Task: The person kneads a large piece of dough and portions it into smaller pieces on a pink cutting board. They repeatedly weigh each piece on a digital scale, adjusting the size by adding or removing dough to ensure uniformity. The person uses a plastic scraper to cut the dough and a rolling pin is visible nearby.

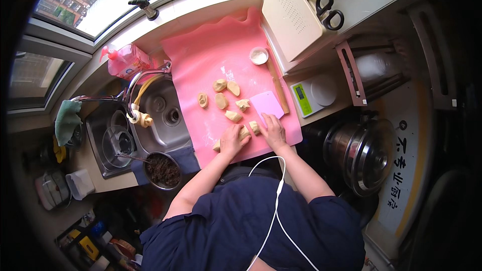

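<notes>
My left hand (pixel 232 140) is closed over a roll of pale dough (pixel 244 132) near the front edge of a pink silicone mat (pixel 196 60). Beside it, a cut dough piece (pixel 255 127) lies against the fingers of my right hand (pixel 273 131). The fingertips of that hand reach the lower edge of a pink plastic dough scraper (pixel 266 104); whether they grip it is unclear. Several dough pieces (pixel 221 101) are spread over the mat beyond my hands. A wooden rolling pin (pixel 278 86) lies along the right side, by a small bowl of white powder (pixel 259 56).
At the left is a steel sink (pixel 160 120) with a faucet (pixel 131 82). A bowl of dark filling (pixel 163 170) stands at its front edge. A kitchen scale (pixel 314 95) and a steel pot (pixel 357 154) are at the right; a white cable (pixel 276 203) hangs over my front.
</notes>
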### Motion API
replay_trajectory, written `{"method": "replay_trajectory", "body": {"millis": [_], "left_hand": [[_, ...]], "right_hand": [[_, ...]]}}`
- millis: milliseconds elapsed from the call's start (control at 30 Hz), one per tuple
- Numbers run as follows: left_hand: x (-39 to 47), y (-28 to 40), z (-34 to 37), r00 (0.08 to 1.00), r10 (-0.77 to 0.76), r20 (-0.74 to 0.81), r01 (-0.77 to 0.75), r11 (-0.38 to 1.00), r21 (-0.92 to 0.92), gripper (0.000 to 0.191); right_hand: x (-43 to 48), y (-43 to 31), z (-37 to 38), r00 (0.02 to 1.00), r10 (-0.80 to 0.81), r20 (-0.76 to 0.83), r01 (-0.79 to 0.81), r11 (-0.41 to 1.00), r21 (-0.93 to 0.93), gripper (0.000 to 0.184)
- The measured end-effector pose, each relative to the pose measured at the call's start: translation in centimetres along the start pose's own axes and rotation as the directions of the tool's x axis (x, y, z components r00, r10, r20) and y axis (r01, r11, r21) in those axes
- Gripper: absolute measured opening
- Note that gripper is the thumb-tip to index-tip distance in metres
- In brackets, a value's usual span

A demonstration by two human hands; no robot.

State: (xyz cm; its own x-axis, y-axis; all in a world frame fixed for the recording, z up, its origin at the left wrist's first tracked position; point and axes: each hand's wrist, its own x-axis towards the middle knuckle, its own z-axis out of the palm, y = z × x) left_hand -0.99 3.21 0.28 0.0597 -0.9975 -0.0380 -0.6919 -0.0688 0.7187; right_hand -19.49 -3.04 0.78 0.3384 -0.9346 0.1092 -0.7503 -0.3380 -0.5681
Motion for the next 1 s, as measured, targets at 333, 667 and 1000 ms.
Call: {"method": "replay_trajectory", "body": {"millis": [333,667,1000], "left_hand": [[-0.2,-0.4,0.2,1.000,0.014,-0.019,-0.014,1.000,0.000,0.047],[-0.3,-0.4,-0.2,1.000,0.003,0.003,-0.004,1.000,0.014,0.047],[-0.3,-0.2,-0.2,1.000,0.026,0.001,-0.027,0.999,0.032,0.046]], "right_hand": [[-1.3,-1.2,2.3,0.992,0.021,0.121,-0.030,0.997,0.076,0.043],[3.1,4.5,-5.8,0.939,0.318,-0.129,-0.257,0.902,0.347,0.037],[7.3,19.6,-11.0,0.701,0.548,-0.456,-0.493,0.835,0.245,0.046]]}}
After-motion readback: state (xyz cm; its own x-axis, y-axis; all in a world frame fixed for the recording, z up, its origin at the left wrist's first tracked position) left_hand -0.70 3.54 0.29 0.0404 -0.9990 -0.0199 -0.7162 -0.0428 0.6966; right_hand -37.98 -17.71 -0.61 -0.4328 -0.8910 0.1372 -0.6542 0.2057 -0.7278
